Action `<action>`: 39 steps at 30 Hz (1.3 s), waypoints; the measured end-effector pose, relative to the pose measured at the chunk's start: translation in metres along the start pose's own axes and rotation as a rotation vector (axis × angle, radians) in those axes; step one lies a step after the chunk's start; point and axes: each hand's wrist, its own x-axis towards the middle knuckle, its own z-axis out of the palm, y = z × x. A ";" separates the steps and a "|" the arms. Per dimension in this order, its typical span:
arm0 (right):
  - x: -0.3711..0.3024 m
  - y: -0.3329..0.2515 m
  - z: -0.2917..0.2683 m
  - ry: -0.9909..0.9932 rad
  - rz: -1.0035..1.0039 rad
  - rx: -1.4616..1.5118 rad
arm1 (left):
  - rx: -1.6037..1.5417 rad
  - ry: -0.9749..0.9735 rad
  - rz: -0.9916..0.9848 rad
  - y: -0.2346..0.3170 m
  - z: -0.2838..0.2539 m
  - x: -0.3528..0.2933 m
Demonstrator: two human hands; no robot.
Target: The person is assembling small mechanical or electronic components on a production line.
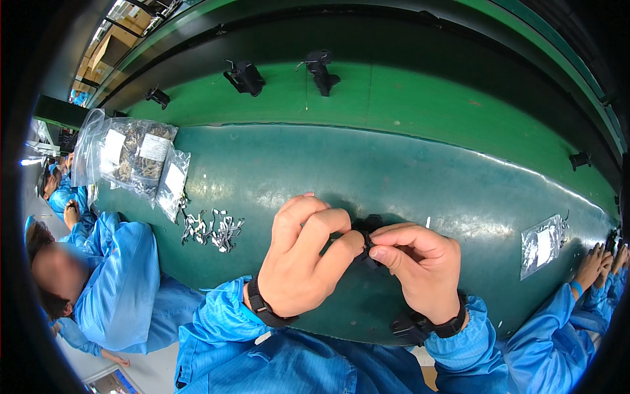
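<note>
My left hand (302, 259) and my right hand (426, 266) meet over the middle of the green worktop, thumbs and fingers closed on a small black plastic part (372, 223). Fingertips cover much of it, so its exact kind is hidden. Both index fingers and thumbs pinch it from either side. Beside my right wrist, at the near table edge, lies another black part (409, 328). To the left of my left hand is a loose pile of small black-and-white cable pieces (213, 230).
Clear bags of small brown parts (141, 154) and a smaller labelled bag (174, 180) lie at the left. Another bag (543, 246) lies at the right. Black assemblies (245, 78) stand on the green belt (394, 98) beyond. Co-workers in blue (121, 282) sit on both sides.
</note>
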 end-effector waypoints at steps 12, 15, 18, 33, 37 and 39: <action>-0.004 0.008 0.013 0.122 -0.268 -0.071 | -0.323 0.078 -0.270 0.010 0.007 0.000; -0.004 0.007 0.013 0.144 -0.359 -0.145 | -0.309 0.067 -0.287 0.009 0.004 -0.001; -0.004 0.006 0.013 0.148 -0.395 -0.177 | -0.401 0.041 -0.345 0.006 0.004 -0.002; -0.006 0.000 0.008 0.075 -0.369 -0.192 | -0.458 -0.004 -0.327 0.001 -0.001 -0.001; -0.007 0.001 0.006 0.077 -0.279 -0.094 | -0.547 -0.008 -0.383 0.003 0.000 -0.002; -0.006 0.004 0.005 0.073 -0.233 -0.013 | -0.777 -0.031 -0.374 -0.001 0.001 -0.002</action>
